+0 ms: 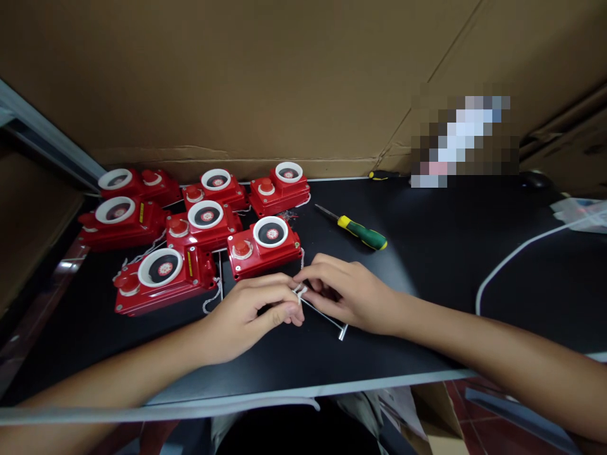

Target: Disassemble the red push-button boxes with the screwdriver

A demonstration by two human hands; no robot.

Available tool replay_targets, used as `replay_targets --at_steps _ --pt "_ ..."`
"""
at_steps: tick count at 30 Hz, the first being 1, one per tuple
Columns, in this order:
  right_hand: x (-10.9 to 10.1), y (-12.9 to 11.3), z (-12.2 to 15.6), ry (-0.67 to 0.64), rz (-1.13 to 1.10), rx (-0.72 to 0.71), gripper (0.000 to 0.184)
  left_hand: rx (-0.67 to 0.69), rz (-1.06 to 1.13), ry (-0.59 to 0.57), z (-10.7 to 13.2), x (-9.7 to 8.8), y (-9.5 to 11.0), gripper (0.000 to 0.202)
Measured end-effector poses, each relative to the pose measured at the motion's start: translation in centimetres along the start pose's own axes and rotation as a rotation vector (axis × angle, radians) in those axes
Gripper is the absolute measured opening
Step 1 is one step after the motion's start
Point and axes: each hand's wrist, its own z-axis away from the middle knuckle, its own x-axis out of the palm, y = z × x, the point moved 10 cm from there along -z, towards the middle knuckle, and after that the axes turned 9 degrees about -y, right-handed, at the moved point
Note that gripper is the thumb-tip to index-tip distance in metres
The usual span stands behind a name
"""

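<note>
Both my hands meet over the black table (427, 265), just in front of a red alarm box (263, 246). My left hand (251, 316) pinches a white string (300, 292) between its closed fingers. From the other side my right hand (344, 294) pinches the same string. A thin metal rod (327, 319) with a small crossbar at its end lies under my right hand and sticks out toward me. The string runs up toward the red box.
Several red alarm boxes (164, 278) with white-ringed round faces stand at the left of the table. A yellow-green screwdriver (358, 230) lies behind my hands. A white cable (512, 259) curves at the right. Cardboard walls (284, 82) close the back.
</note>
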Motion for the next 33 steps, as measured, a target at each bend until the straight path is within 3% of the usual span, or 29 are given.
replay_targets --at_steps 6,11,23,33 --pt "0.0 -1.6 0.1 -0.018 0.175 -0.108 0.019 -0.003 0.007 -0.043 0.0 0.4 0.1 0.027" --pt "-0.5 -0.5 0.1 0.020 0.113 -0.025 0.007 -0.051 0.009 -0.046 0.1 0.3 -0.1 0.030" --pt "-0.7 0.3 0.1 0.035 0.081 0.045 0.012 -0.067 0.100 -0.012 0.1 -0.1 -0.7 0.039" --pt "-0.2 1.3 -0.2 0.006 0.039 0.109 0.012 -0.069 0.155 0.025 0.1 -0.3 -1.2 0.031"
